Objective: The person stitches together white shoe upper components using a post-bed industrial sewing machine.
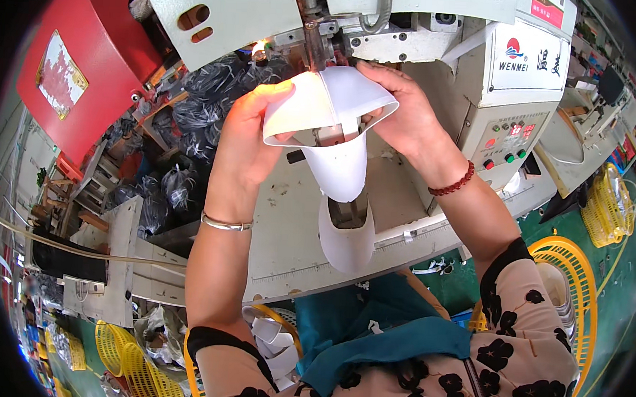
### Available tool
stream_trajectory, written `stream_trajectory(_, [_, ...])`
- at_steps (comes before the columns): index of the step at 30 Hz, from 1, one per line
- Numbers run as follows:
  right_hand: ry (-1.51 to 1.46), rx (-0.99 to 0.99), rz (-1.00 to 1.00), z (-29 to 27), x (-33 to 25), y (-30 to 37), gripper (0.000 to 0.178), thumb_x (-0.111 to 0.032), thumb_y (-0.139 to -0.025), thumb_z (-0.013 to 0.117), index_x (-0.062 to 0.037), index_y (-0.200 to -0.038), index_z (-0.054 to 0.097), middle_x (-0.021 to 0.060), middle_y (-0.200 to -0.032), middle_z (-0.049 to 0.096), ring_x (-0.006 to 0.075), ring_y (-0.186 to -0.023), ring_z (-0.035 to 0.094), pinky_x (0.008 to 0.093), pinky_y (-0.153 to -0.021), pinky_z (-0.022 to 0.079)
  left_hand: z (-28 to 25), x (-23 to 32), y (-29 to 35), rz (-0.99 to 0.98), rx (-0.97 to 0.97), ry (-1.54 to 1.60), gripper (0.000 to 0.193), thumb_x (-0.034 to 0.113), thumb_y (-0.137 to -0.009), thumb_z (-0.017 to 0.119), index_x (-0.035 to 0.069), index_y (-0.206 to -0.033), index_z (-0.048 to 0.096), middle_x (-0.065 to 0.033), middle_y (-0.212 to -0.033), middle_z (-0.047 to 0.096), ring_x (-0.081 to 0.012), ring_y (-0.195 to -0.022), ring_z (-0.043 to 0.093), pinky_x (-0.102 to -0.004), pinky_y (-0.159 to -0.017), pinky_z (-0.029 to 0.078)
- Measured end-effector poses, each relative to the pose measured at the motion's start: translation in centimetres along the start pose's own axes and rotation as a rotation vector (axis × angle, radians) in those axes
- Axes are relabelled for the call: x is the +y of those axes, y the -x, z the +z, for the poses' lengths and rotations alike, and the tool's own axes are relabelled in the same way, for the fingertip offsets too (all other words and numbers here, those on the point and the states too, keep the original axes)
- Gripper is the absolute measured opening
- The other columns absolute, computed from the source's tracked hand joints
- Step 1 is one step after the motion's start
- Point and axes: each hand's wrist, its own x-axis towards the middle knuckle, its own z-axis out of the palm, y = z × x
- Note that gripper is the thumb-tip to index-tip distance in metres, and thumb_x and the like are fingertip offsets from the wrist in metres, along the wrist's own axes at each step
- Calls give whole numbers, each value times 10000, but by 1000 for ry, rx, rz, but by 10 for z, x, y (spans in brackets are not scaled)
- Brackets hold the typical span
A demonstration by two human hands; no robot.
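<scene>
A white shoe upper (338, 92) is stretched between my two hands under the head of a pale grey machine (315, 47). My left hand (250, 127) closes on its left edge, thumb on top and fingers underneath. On the opposite edge my right hand (409, 113) grips it the same way. A metal arm (328, 134) shows inside the upper's opening. Below the opening hangs a rounded white part (337, 172); whether it belongs to the same upper I cannot tell. Lower still, another white rounded piece (348, 247) sits over the worktable's edge.
A control panel (508, 144) with coloured buttons is on the machine's right side. Black plastic bags (216, 85) lie behind on the left, near a red machine cover (88, 57). Yellow baskets (586, 306) with white pieces stand by my sides. A glowing orange light (260, 48) shines near the machine head.
</scene>
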Motion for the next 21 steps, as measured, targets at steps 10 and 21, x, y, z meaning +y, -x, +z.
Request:
stream_trajectory(10, [3,116,75,9,3,0,257,-187,-893,542,21,-1042,567,118,-962,642,230,-861,636,345,-801,500,-3,-5,-5,-24,-128,152,193,159,-893,504,-15,-885,586,-11,-678,538,-86,-496,384,-211,-473,316])
stream_trajectory(21, [-1,149,92,15,2,3,272,-191,-896,540,13,-1075,552,115,-956,646,223,-854,641,348,-801,507,-5,-7,-7,-23,-145,145,208,181,-915,484,-2,-887,581,-6,-668,526,-77,-493,372,-205,-455,299])
